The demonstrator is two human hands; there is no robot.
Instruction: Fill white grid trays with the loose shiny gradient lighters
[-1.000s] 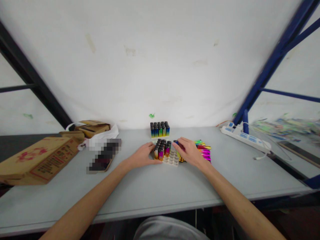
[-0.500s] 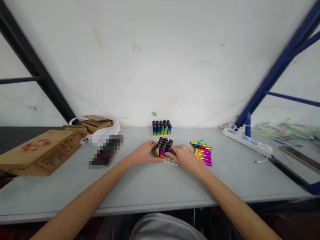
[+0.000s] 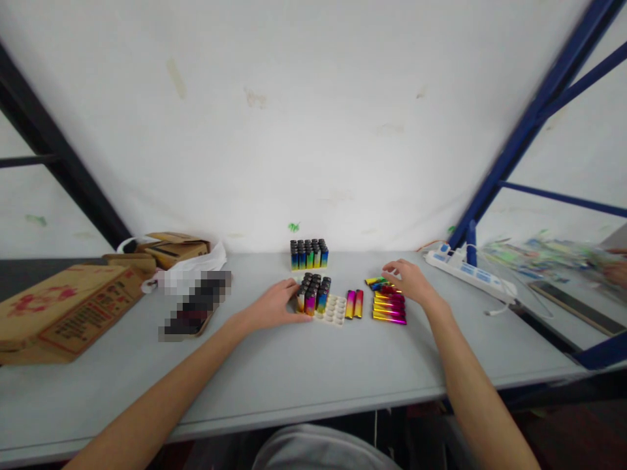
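Observation:
Several upright lighters with black tops (image 3: 313,294) fill the left part of a white tray (image 3: 334,311) whose right cups show bare. My left hand (image 3: 275,304) rests at the left side of these lighters, thumb and fingers apart around that edge. Two pink and yellow lighters (image 3: 354,304) lie right of the tray. Farther right is a pile of shiny lighters (image 3: 388,307), lying flat. Over the pile's back end hovers my right hand (image 3: 405,279), fingers curved and apart, with nothing visible in them. A second upright block of lighters (image 3: 309,254) stands behind, near the wall.
On the left are cardboard boxes (image 3: 68,307), a white plastic bag (image 3: 189,267) and a dark, pixelated object (image 3: 198,307). A white power strip (image 3: 470,274) lies at the right beside a blue frame (image 3: 514,137). Another person's hand (image 3: 616,267) shows at the right edge.
My right hand has moved from the tray to the pile at the right, uncovering the cups and the two lighters lying beside them. My left hand stays at the lighters. The view has shifted slightly.

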